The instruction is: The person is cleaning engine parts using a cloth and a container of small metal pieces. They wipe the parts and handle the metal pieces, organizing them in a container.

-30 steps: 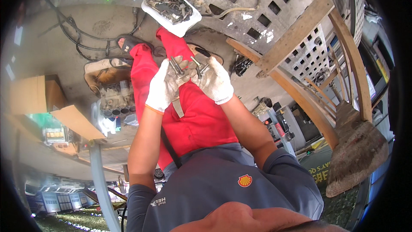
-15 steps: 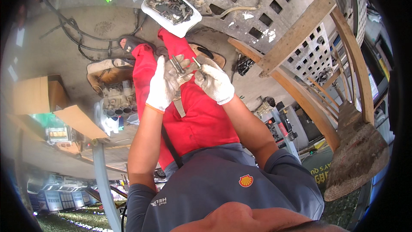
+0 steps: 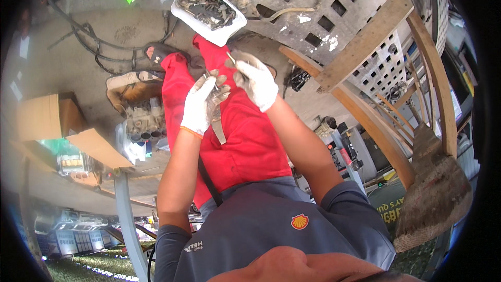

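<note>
Both my hands wear white work gloves with soiled palms and fingers, held over my red-trousered legs. My left hand (image 3: 201, 99) is curled round slim metal bolts (image 3: 206, 75); their exact number is hidden by the fingers. Farther forward and to the right, my right hand (image 3: 257, 81) pinches a single thin metal bolt (image 3: 230, 58) by its lower part, its tip pointing up and left. Just beyond the hands stands a white plastic tub (image 3: 222, 35), filled with dark, greasy bolts and small metal parts (image 3: 206, 8).
Beyond the tub lies a perforated metal plate (image 3: 297, 8) with a bent pipe (image 3: 295, 10). A wooden chair (image 3: 360, 42) stands at right. At left are black cables (image 3: 94, 47), an engine block (image 3: 146, 120) and an opened cardboard box (image 3: 42, 117).
My right hand has moved forward, toward the tub, with its bolt. My left hand's fingers have curled in over the bolts that lay on its open palm, and it has dropped back slightly.
</note>
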`<action>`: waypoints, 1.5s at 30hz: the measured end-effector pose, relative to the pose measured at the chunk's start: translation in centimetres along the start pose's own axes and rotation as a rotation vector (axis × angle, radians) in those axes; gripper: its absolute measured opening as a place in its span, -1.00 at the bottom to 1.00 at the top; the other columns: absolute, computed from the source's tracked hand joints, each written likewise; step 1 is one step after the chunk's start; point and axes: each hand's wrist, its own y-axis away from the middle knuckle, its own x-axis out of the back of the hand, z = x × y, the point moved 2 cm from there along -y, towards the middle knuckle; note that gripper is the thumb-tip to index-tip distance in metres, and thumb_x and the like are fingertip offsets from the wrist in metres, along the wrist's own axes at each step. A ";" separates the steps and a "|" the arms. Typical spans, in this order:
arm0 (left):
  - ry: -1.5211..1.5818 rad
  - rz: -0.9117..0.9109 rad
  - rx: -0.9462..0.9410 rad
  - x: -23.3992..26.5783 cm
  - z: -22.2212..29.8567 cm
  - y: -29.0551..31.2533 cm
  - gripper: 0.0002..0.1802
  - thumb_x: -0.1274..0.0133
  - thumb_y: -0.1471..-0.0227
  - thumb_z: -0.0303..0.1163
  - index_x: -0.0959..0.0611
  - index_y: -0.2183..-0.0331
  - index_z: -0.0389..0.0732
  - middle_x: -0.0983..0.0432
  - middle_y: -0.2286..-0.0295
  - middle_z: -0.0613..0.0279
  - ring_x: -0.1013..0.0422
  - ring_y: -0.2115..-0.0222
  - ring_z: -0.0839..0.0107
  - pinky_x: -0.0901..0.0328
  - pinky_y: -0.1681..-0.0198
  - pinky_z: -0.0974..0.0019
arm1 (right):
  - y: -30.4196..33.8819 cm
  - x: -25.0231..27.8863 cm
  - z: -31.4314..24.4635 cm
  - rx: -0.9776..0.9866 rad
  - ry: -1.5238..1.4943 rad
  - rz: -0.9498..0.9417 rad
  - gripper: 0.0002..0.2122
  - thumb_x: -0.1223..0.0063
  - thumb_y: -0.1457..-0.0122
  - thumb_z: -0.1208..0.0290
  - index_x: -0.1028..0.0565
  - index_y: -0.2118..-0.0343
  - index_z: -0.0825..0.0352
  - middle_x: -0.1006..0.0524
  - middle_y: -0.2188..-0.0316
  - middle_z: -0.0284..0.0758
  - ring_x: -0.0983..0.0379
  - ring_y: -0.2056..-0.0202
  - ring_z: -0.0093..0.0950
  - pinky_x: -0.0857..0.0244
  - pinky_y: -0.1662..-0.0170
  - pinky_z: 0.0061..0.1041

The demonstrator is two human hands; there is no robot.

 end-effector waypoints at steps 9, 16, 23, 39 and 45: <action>0.019 0.096 -0.016 2.0 0.0 -0.2 -0.67 -0.13 -0.32 -0.33 -0.60 -0.06 -0.22 -0.66 0.16 0.07 -0.63 0.25 0.20 -0.54 0.20 0.20 | -12.4 -5.0 -4.1 0.061 0.757 0.177 -0.62 -0.01 -0.33 0.31 -0.56 -0.12 0.39 -0.67 0.20 -0.25 -0.52 0.35 -0.53 -0.41 0.23 -0.49; 0.030 0.154 -0.036 2.9 1.3 0.9 -0.67 -0.14 -0.32 -0.31 -0.62 -0.05 -0.21 -0.66 0.17 0.09 -0.62 0.25 0.21 -0.54 0.18 0.21 | -20.1 -5.9 -1.2 0.117 1.365 0.295 -0.51 -0.05 -0.28 0.18 -0.53 -0.21 0.30 -0.65 -0.02 -0.10 -0.57 -0.05 -0.23 -0.39 -0.14 -0.34; 0.026 0.174 -0.054 4.6 2.4 1.9 -0.70 -0.12 -0.33 -0.31 -0.63 -0.03 -0.20 -0.66 0.19 0.14 -0.60 0.25 0.24 -0.53 0.17 0.22 | -19.1 -8.0 -0.7 0.175 1.483 0.262 -0.59 -0.03 -0.27 0.16 -0.60 -0.12 0.19 -0.63 -0.05 -0.12 -0.56 -0.09 -0.17 -0.38 -0.18 -0.29; 0.033 0.122 0.000 4.6 1.9 1.6 -0.71 -0.13 -0.32 -0.34 -0.64 -0.03 -0.16 -0.69 0.24 0.15 -0.63 0.38 0.33 -0.53 0.35 0.32 | -5.9 -2.4 -1.0 0.215 1.023 0.156 -0.68 0.00 -0.39 0.34 -0.55 -0.11 0.35 -0.66 0.11 -0.23 -0.60 0.10 -0.42 -0.41 -0.05 -0.41; -0.007 0.062 0.014 4.4 2.1 1.8 -0.73 -0.13 -0.33 -0.35 -0.65 -0.01 -0.19 -0.70 0.31 0.20 -0.61 0.48 0.47 -0.39 0.54 0.45 | -4.2 -0.2 1.8 0.091 0.700 0.221 -0.71 0.00 -0.42 0.42 -0.55 -0.13 0.34 -0.63 0.14 -0.34 -0.52 0.19 -0.58 -0.39 0.13 -0.57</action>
